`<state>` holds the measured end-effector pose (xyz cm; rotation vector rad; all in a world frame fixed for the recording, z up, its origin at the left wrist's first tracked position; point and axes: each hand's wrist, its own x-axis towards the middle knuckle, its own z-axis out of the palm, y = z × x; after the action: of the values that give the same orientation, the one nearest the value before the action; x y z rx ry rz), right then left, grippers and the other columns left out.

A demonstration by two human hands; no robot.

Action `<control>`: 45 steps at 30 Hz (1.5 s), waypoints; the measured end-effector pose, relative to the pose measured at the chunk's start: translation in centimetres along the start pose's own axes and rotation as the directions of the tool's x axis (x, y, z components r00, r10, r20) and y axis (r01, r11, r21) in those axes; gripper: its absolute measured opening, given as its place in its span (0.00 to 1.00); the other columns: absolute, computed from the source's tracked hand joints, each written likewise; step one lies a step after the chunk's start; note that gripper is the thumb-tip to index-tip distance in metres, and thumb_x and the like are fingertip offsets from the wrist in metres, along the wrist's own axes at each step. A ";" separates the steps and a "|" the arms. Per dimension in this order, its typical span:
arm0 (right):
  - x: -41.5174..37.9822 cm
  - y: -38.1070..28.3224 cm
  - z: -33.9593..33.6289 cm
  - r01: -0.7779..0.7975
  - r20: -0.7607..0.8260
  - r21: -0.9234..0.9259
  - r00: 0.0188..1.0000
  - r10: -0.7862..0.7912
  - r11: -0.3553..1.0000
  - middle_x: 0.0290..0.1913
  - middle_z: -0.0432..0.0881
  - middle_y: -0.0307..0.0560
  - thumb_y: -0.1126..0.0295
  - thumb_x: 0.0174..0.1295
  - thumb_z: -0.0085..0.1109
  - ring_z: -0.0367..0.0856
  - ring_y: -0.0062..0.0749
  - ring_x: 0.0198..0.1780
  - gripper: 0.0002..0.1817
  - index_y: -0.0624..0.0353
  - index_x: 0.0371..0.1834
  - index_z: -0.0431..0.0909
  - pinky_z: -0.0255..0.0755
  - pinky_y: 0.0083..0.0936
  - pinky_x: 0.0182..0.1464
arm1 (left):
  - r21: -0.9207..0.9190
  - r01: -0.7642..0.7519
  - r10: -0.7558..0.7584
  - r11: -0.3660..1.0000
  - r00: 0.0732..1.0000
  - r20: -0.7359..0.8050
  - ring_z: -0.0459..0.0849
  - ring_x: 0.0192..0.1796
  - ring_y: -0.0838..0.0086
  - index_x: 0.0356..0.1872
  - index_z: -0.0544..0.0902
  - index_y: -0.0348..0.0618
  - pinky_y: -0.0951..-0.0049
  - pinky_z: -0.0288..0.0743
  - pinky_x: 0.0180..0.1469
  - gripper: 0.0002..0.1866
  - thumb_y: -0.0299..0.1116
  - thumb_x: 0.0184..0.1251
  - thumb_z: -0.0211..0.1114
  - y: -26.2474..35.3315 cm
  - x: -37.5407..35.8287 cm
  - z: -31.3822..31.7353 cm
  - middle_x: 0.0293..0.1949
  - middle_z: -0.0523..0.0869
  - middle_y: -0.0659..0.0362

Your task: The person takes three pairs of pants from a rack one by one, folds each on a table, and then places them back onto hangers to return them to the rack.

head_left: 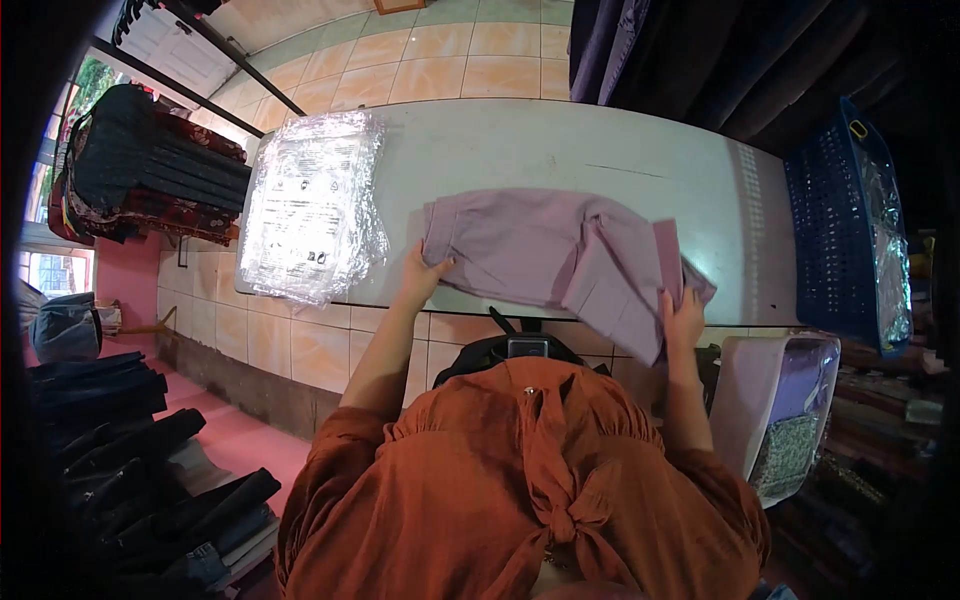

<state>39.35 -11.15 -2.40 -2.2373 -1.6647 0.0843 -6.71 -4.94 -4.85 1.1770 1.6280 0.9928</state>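
Note:
A pair of mauve trousers (520,245) lies across the white table, its waistband end on the left and its leg ends on the right. My left hand (424,280) pinches the lower corner of the waistband, thumb on top and fingers mostly hidden underneath. At the other end, my right hand (684,318) grips the leg ends by the table's front edge. The cloth is bent and partly raised there, with one corner hanging over the edge. Left of the trousers sits a stack of clear plastic bags (312,205) with printed text.
A blue plastic basket (840,220) holding plastic-wrapped items stands at the table's (480,135) right end. Below it is a white bin (735,390) with folded cloth. Dark garments (150,165) hang on a rack at left; folded jeans (120,440) are stacked at lower left.

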 end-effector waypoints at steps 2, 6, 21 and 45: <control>-5.4 1.9 1.2 0.033 -0.092 0.033 0.995 -0.030 0.999 0.39 0.75 0.59 0.57 0.56 0.57 0.73 0.56 0.44 0.19 0.66 0.37 0.71 0.67 0.43 0.44 | 0.023 -0.058 0.057 0.998 0.998 0.033 0.81 0.41 0.67 0.43 0.74 0.32 0.71 0.73 0.46 0.21 0.23 0.46 0.69 1.3 -2.3 -1.0 0.39 0.82 0.50; -18.0 8.3 5.0 -0.014 0.413 0.123 0.910 -0.038 0.992 0.47 0.74 0.61 0.55 0.58 0.55 0.72 0.54 0.49 0.25 0.65 0.50 0.72 0.67 0.39 0.51 | -0.132 -0.031 0.056 0.991 0.980 0.193 0.80 0.42 0.69 0.37 0.76 0.36 0.73 0.73 0.44 0.13 0.16 0.48 0.63 -0.1 -5.3 -3.3 0.37 0.82 0.52; -8.2 -17.9 -5.3 0.138 0.332 0.814 0.688 -0.646 0.565 0.57 0.73 0.45 0.84 0.53 0.44 0.69 0.30 0.60 0.26 0.56 0.58 0.66 0.63 0.25 0.58 | 0.000 -0.858 0.717 0.513 0.428 0.550 0.76 0.47 0.66 0.13 0.74 0.48 0.64 0.62 0.56 0.08 0.22 0.35 0.62 9.7 -14.2 -3.7 0.23 0.82 0.71; -3.5 -19.2 -9.4 0.142 0.013 0.931 0.908 -0.420 0.337 0.35 0.82 0.37 0.80 0.42 0.64 0.76 0.19 0.37 0.17 0.64 0.40 0.78 0.71 0.20 0.44 | -0.109 -0.440 0.434 0.891 0.898 -0.078 0.80 0.35 0.78 0.45 0.75 0.35 0.79 0.71 0.38 0.17 0.17 0.53 0.51 13.7 -11.1 -15.1 0.34 0.83 0.55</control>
<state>23.04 -11.94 11.85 -1.0513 -1.4898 1.0039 -15.33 -14.13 14.68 1.4777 1.3388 1.3975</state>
